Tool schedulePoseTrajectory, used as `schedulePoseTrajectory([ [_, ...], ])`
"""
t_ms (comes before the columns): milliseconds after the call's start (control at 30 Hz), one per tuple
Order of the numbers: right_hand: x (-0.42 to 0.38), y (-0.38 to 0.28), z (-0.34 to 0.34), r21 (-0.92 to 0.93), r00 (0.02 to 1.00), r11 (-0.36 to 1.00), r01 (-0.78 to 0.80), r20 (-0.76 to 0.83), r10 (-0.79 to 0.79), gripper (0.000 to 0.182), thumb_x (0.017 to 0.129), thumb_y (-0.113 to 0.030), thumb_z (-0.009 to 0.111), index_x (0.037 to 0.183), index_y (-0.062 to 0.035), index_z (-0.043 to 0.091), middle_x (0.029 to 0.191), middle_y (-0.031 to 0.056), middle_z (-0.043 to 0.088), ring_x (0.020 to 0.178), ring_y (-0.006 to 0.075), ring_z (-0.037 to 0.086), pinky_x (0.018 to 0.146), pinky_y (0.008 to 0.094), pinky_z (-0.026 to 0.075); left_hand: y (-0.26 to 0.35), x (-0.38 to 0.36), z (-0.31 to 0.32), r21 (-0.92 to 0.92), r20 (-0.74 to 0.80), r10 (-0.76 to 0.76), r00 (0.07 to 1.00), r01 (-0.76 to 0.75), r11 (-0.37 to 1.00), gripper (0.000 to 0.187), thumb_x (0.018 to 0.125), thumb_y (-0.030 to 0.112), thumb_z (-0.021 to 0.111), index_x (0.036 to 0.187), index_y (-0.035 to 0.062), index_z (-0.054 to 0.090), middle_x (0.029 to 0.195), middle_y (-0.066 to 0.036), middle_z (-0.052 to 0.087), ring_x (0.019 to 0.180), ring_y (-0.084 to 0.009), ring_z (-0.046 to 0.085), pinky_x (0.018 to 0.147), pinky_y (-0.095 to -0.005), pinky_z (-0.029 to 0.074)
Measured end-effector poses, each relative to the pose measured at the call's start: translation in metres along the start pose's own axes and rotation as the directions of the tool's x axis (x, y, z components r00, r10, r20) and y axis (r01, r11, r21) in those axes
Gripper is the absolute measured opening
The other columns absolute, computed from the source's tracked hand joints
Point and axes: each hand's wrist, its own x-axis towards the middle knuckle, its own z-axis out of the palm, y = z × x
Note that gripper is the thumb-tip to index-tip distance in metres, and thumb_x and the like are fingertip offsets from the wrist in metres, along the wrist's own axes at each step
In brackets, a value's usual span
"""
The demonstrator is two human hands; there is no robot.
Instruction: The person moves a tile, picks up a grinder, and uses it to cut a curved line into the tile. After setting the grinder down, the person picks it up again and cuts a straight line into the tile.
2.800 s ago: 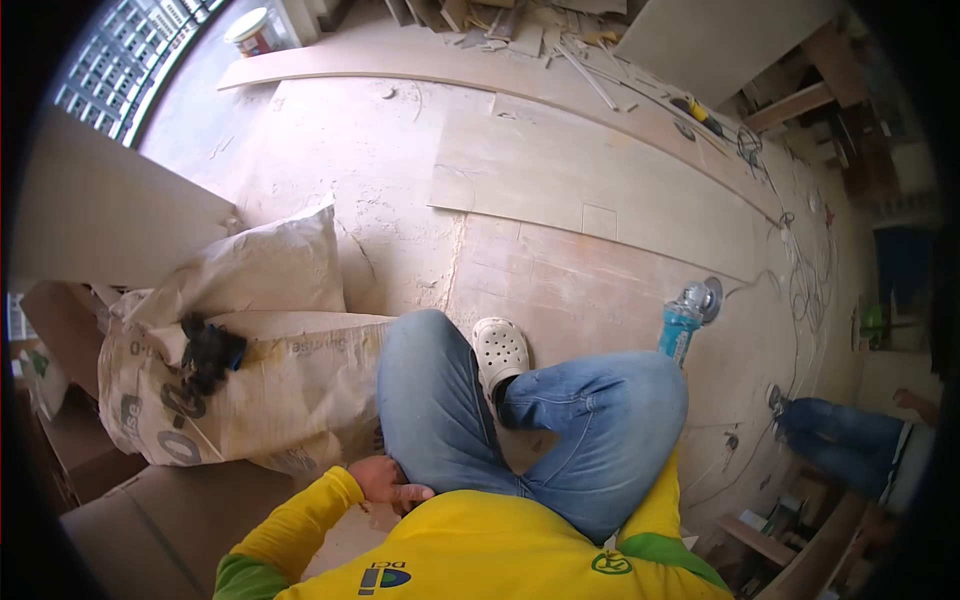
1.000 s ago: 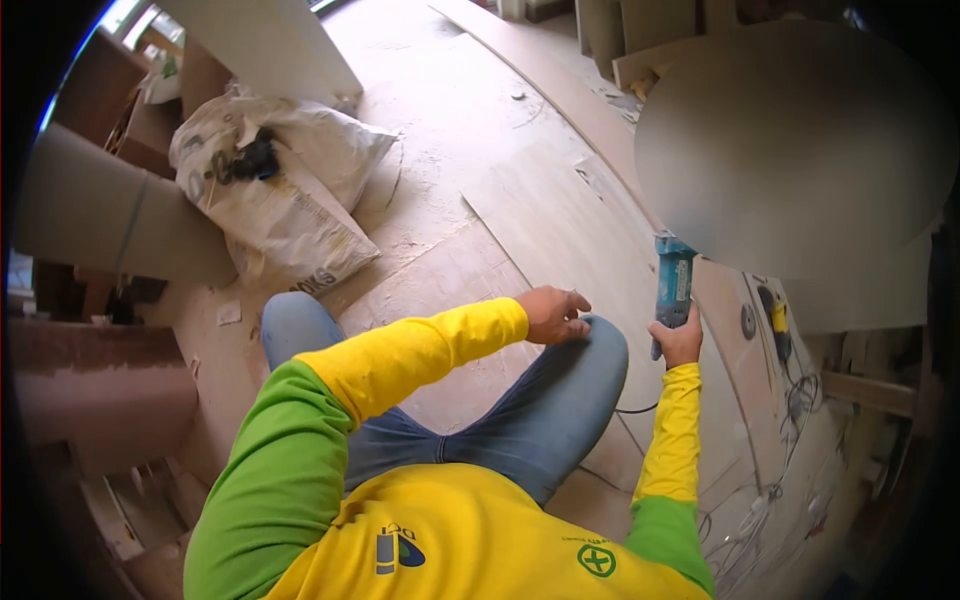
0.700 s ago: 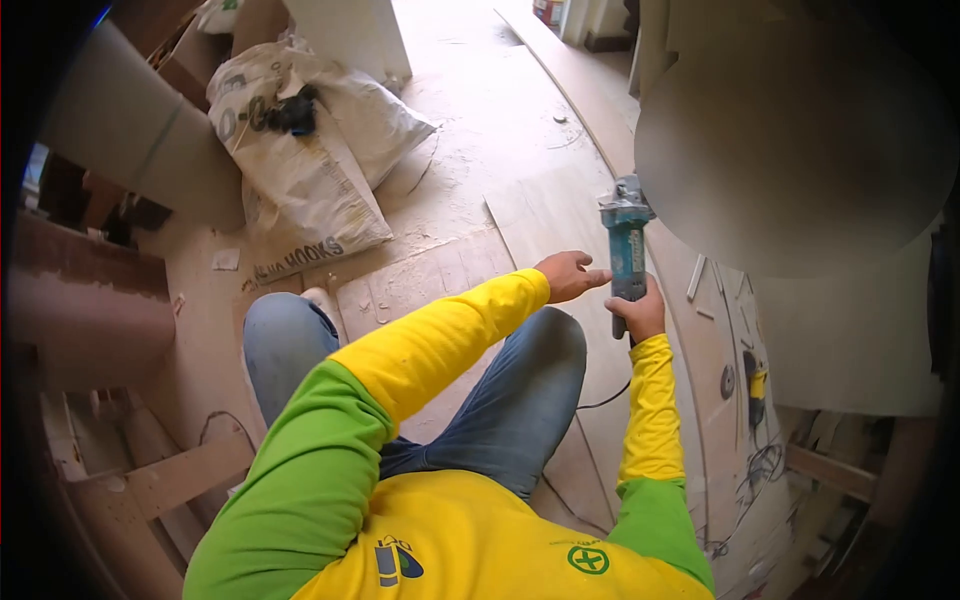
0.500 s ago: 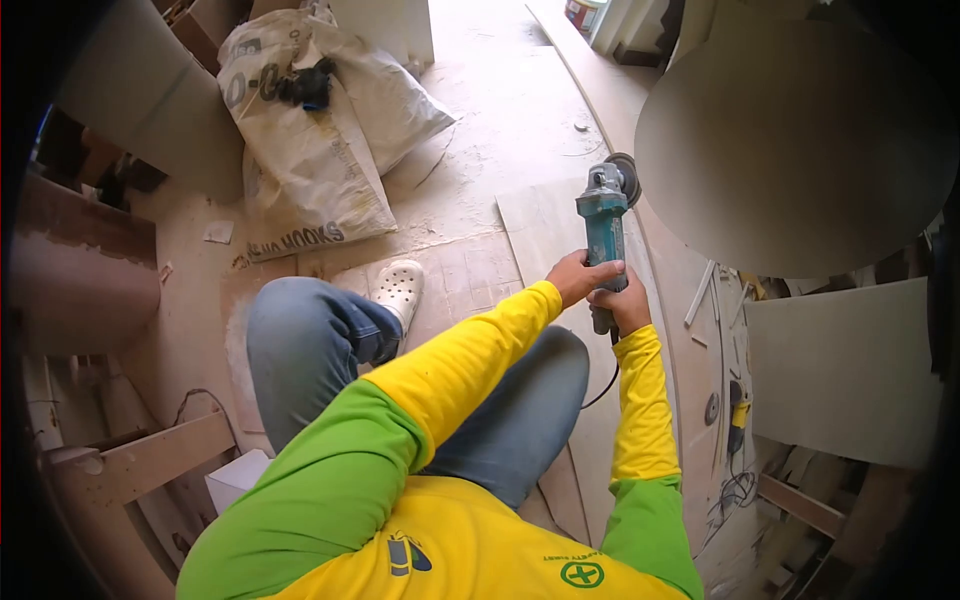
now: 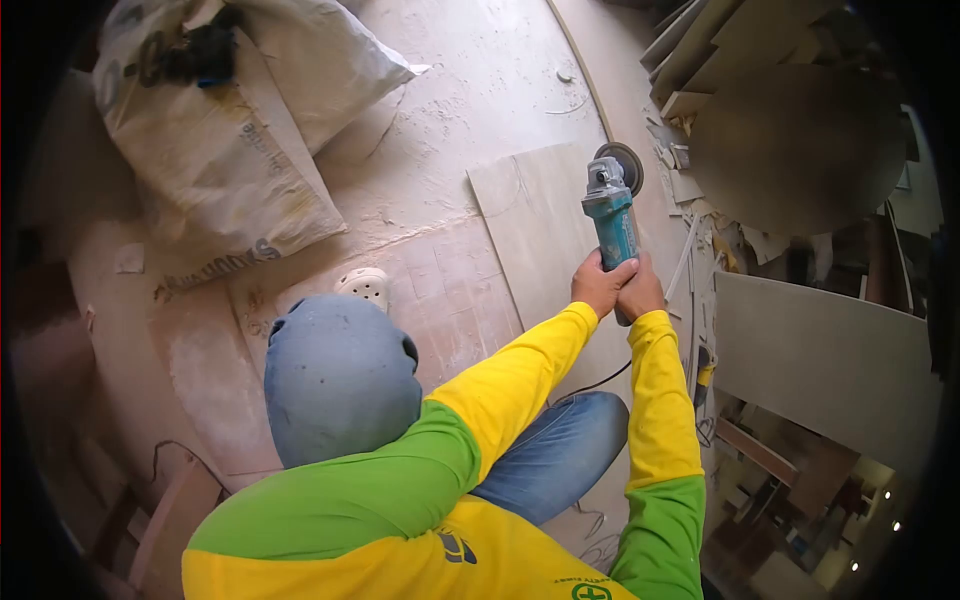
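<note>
My left hand and my right hand are side by side, wrapped round the body of a teal angle grinder. The tool points away from me, its grey gear head at the far end. On the right of that head, the round disc lies at the edge of a long pale board; whether it touches cannot be made out. A power cord trails from the grinder's rear. Beneath the tool, a flat pale panel rests on the dusty floor.
A large printed white sack with a dark object on it stands at left. At right are leaning sheets, scattered offcuts and a yellow-and-black tool. My white clog is on the floor.
My view has shifted, so the sack sits further left and more clutter shows at right. Both hands keep hold of the grinder, whose disc stays near the board's edge.
</note>
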Motion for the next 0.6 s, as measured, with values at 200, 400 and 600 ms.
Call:
schedulePoseTrajectory([
  [200, 0.022, -0.037, -0.023, -0.200, 0.992, 0.972, -0.124, -0.027, 0.121, 0.060, 0.082, -0.038, 0.070, 0.133, -0.0122, 0.050, 0.112, 0.0249, 0.067, 0.104, 0.0458, 0.063, 0.089, 0.0457, 0.051, 0.042, 0.017, 0.010, -0.022, -0.106, -0.167, 0.980, 0.166, 0.986, 0.052, 0.083, 0.037, 0.076, 0.118, 0.0013, 0.063, 0.111, -0.015, 0.070, 0.100, -0.0270, 0.068, 0.092, -0.0350, 0.050],
  [400, 0.043, -0.064, -0.023, -0.105, 0.997, 0.993, -0.049, 0.061, 0.055, 0.054, 0.082, -0.040, 0.071, 0.124, -0.0084, 0.059, 0.113, 0.0230, 0.067, 0.107, 0.0406, 0.064, 0.091, 0.0406, 0.051, 0.079, 0.029, -0.004, 0.157, -0.276, -0.254, 0.927, 0.304, 0.939, 0.062, 0.081, 0.050, 0.071, 0.120, 0.0021, 0.062, 0.116, -0.022, 0.068, 0.109, -0.0381, 0.064, 0.098, -0.0425, 0.047],
  [600, 0.091, -0.046, 0.025, 0.038, 0.989, 0.997, 0.070, 0.130, -0.074, 0.052, 0.083, -0.039, 0.069, 0.121, -0.0043, 0.063, 0.116, 0.0227, 0.067, 0.109, 0.0408, 0.063, 0.092, 0.0394, 0.050, 0.061, 0.054, -0.029, 0.155, -0.321, -0.232, 0.918, 0.292, 0.944, 0.067, 0.085, 0.049, 0.066, 0.130, 0.0003, 0.055, 0.125, -0.025, 0.063, 0.117, -0.0407, 0.059, 0.103, -0.0422, 0.044],
])
